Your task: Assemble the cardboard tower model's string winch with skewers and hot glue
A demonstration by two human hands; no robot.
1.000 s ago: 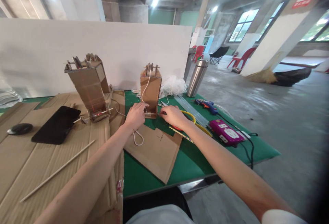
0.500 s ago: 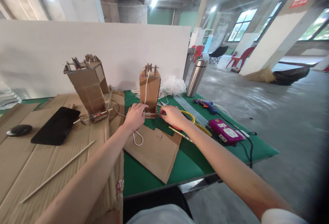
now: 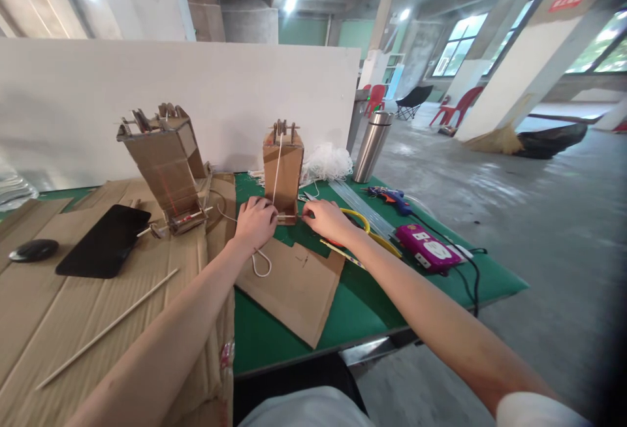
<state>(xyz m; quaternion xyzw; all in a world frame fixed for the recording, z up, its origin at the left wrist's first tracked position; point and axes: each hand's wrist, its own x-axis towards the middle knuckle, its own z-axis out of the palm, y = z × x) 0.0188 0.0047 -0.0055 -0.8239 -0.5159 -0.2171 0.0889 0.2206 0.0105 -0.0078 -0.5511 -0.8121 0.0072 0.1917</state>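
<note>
A small cardboard tower [image 3: 283, 179] stands upright on the green table, with cardboard pulleys [image 3: 280, 128] on a stick across its top. From there a white string [image 3: 277, 172] runs straight down to my left hand [image 3: 255, 223], whose fingers are closed around it at the tower's lower left; a loop of string hangs below that wrist. My right hand [image 3: 327, 219] pinches the right end of a thin wooden stick [image 3: 288, 217] that crosses the tower's base. Its fingertips partly hide that end. A flat cardboard piece [image 3: 294, 290] lies under and in front of my hands.
Left is a taller cardboard structure [image 3: 164, 166], with a black phone [image 3: 104, 241], a mouse [image 3: 34, 251] and a long stick [image 3: 108, 329]. Right are a steel flask [image 3: 373, 146], a glue gun [image 3: 392, 197], a purple power strip [image 3: 428, 247] and yellow-handled scissors [image 3: 367, 221].
The string between the pulleys and my left hand has gone from a slack curve to a straight, taut line. Both hands stay at the tower's base. The view has shifted slightly.
</note>
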